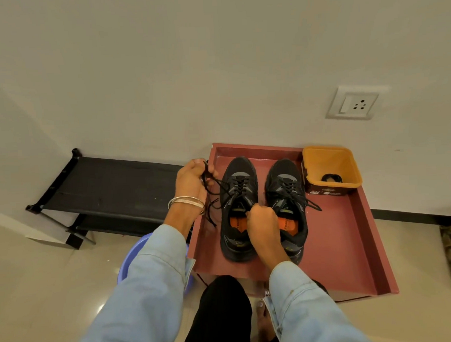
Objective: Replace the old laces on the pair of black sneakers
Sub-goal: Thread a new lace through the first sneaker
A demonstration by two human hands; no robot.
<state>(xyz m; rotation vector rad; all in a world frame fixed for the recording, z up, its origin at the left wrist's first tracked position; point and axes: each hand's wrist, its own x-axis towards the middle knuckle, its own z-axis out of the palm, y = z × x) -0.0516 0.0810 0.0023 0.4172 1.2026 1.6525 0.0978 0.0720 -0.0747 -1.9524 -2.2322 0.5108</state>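
Left hand (191, 181) pinches thin black old lace (220, 186) at 10 o'clock | right hand (261, 218) grips left black sneaker (237, 209) on red tray (351, 243) | a hard tug may knot the lace or tip the shoe

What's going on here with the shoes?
A person in a light denim shirt is unlacing a pair of black sneakers that stand in a reddish-brown tray. The left hand pulls a black lace up and away from the left sneaker, while the right hand holds that shoe at its opening. The right sneaker is still laced. A small yellow tub sits in the tray's corner.
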